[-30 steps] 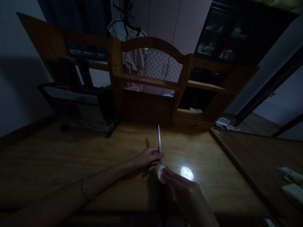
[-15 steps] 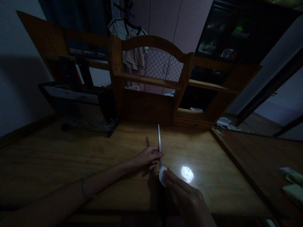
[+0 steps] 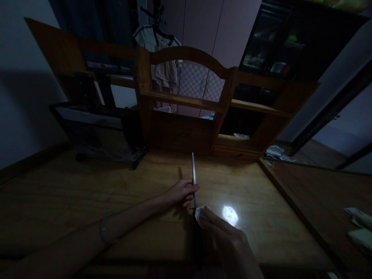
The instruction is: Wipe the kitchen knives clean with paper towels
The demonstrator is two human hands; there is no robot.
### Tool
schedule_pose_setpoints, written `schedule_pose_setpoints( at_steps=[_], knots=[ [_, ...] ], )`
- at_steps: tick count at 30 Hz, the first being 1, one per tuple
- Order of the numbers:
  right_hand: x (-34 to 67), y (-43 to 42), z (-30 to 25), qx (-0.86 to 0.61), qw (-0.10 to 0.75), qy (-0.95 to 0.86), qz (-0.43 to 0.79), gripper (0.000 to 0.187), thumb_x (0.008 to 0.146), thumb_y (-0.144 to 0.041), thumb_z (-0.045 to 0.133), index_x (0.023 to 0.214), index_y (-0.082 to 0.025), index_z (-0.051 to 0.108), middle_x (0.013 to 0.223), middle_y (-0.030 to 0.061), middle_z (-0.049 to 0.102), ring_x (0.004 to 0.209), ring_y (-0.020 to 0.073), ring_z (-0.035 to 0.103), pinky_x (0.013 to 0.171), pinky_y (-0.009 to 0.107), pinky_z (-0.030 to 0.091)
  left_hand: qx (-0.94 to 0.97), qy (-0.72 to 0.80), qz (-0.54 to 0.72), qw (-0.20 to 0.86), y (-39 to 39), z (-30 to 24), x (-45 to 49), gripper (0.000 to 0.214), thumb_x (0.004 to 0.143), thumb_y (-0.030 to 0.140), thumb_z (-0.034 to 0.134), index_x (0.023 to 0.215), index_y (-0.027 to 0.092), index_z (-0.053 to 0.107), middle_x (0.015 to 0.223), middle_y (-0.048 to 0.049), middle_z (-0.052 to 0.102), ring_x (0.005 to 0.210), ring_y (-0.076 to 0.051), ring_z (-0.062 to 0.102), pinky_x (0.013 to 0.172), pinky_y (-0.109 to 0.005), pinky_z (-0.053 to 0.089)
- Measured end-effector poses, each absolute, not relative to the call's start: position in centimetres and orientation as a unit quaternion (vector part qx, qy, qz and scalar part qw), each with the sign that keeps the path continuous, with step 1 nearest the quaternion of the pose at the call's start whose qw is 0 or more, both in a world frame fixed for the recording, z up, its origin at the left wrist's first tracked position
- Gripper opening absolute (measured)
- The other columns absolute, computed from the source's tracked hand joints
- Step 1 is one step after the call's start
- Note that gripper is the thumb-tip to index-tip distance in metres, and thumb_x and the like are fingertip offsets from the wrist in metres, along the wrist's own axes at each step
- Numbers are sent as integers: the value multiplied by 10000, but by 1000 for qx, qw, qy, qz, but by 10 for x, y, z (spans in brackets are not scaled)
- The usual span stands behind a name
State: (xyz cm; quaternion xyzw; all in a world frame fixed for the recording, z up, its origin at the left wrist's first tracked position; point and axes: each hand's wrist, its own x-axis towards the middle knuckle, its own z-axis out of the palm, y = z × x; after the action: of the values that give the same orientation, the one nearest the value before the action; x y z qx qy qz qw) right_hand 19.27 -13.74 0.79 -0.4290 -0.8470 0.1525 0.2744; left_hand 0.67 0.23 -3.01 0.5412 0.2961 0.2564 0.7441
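Head view, dimly lit: left of the grip, a forearm (image 3: 136,217) wearing a thin bracelet (image 3: 105,230) was cut off at the bottom left. The left hand (image 3: 183,191) had its thumb laid across a slim silver rod (image 3: 193,167), closed on it with no gap; its curled fingers were partly hidden. The rod ran up and away from the grip, its tip well beyond the thumb. Below the grip, its lower end met a dark part (image 3: 197,238) too shadowed to make out. Just right of that, the right hand (image 3: 231,235) pinched a white wad (image 3: 199,216), partly covered by the fingers; whether wad and rod touched could not be told.

The wooden tabletop (image 3: 151,178) spread beneath both hands. Ahead and left of the grip stood a black-framed object (image 3: 99,133), too dark to identify. Straight ahead rose a wooden shelf unit (image 3: 186,100), hanging clothes (image 3: 166,72) and a checked cupboard (image 3: 193,79) behind it. To the right, a bright reflection (image 3: 230,215) shone; farther off were a dark glass-fronted cabinet (image 3: 270,42) and pale items (image 3: 360,234) cut by the edge.
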Motion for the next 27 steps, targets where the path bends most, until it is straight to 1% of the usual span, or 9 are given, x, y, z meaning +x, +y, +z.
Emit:
schedule_pose_setpoints(
  at_steps=[5, 8, 11, 14, 16, 19, 23, 25, 27],
  knots=[
    [201, -152, -2, -394, 261, -868, 155, 578, 838, -46, 524, 1386, -215, 453, 1400, 80, 473, 1260, 232, 471, 1011, 327, 461, 537, 298, 273, 740, 2, -31, 7, 405, 796, 569, 596, 834, 203, 427, 483, 116, 383, 317, -55, 365, 394, -210, 442],
    [205, -163, 0, -387, 247, -877, 145, 625, 813, -70, 603, 1396, -225, 438, 1389, 83, 484, 1242, 244, 489, 998, 312, 473, 535, 296, 273, 743, 1, -30, 6, 399, 800, 560, 598, 852, 197, 440, 493, 115, 389, 319, -54, 369, 403, -218, 455],
    [202, -165, 10, -388, 258, -877, 118, 647, 796, -51, 610, 1395, -221, 435, 1397, 86, 473, 1247, 244, 484, 1005, 315, 469, 536, 292, 274, 743, 1, -30, 6, 390, 804, 548, 600, 845, 195, 441, 492, 114, 388, 318, -56, 370, 398, -218, 449],
    [189, -158, 19, -373, 255, -889, 71, 609, 778, -34, 583, 1367, -131, 465, 1388, 133, 474, 1275, 265, 448, 1022, 343, 453, 535, 297, 272, 742, 2, -30, 6, 364, 821, 526, 592, 843, 198, 436, 489, 110, 390, 323, -57, 371, 392, -204, 425],
    [180, -151, 20, -363, 250, -897, 32, 549, 756, -28, 574, 1301, -65, 525, 1346, 176, 509, 1258, 287, 467, 1002, 354, 470, 533, 296, 272, 744, 2, -30, 6, 355, 821, 512, 600, 843, 201, 430, 487, 111, 387, 323, -58, 370, 384, -197, 413],
    [173, -147, 12, -357, 250, -900, 14, 485, 740, -33, 578, 1224, -33, 579, 1295, 202, 551, 1222, 298, 506, 972, 346, 494, 530, 290, 275, 748, 3, -33, 7, 363, 817, 521, 599, 835, 206, 419, 485, 114, 387, 313, -59, 366, 373, -204, 423],
    [180, -155, -2, -343, 274, -897, 52, 502, 771, -50, 580, 1272, -76, 542, 1313, 178, 548, 1211, 273, 526, 974, 311, 489, 530, 290, 276, 747, 4, -37, 7, 373, 817, 538, 586, 843, 200, 429, 482, 115, 389, 310, -59, 370, 391, -223, 454],
    [186, -161, -7, -337, 273, -896, 95, 494, 811, -72, 582, 1299, -132, 524, 1333, 156, 537, 1197, 252, 546, 967, 283, 491, 531, 291, 275, 747, 4, -38, 7, 366, 820, 530, 587, 842, 198, 435, 483, 113, 389, 318, -60, 381, 399, -222, 460],
    [191, -166, -10, -352, 290, -880, 129, 450, 850, -114, 575, 1290, -202, 533, 1322, 128, 561, 1160, 234, 584, 944, 266, 506, 532, 287, 278, 747, 3, -37, 7, 361, 825, 527, 581, 832, 198, 432, 487, 108, 397, 319, -60, 384, 392, -218, 455]
  ],
)
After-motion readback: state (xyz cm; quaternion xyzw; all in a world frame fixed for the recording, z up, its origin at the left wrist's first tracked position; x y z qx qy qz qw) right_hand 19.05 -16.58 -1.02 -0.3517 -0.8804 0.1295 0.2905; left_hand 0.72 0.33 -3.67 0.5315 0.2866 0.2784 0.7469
